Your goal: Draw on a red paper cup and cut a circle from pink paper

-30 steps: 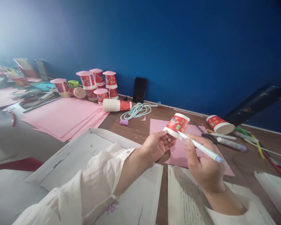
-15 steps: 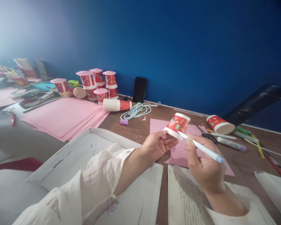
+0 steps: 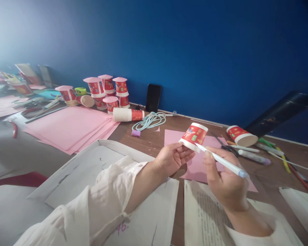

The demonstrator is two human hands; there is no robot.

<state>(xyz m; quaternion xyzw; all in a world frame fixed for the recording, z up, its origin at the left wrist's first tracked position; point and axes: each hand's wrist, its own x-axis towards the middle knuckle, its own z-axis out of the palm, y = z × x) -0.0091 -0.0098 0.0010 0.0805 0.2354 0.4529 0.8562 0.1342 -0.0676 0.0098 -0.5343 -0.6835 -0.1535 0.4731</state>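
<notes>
A red paper cup (image 3: 194,134) with white bands is held bottom-up and slightly tilted above the table. My left hand (image 3: 172,158) grips it by the lower rim, thumb at the side and fingers underneath. A white pen with a light blue end (image 3: 224,163) is closed in my right hand (image 3: 226,184). Its tip is at the cup's lower right, by the white rim; whether it touches I cannot tell. Beneath the cup lies a pink paper sheet (image 3: 173,138), partly covered by my hands.
Red cups with pink paper tops (image 3: 94,89) stand at the back left, near nested cups (image 3: 122,115), light blue cord (image 3: 151,121) and a phone (image 3: 153,98). Pink sheets (image 3: 69,128) lie left. Another cup (image 3: 241,136), scissors (image 3: 229,148) and markers (image 3: 254,157) lie right. Printed pages (image 3: 195,212) are in front.
Almost nothing has moved. The cup has tilted very slightly, and my right hand with the pen has shifted a touch to the right.
</notes>
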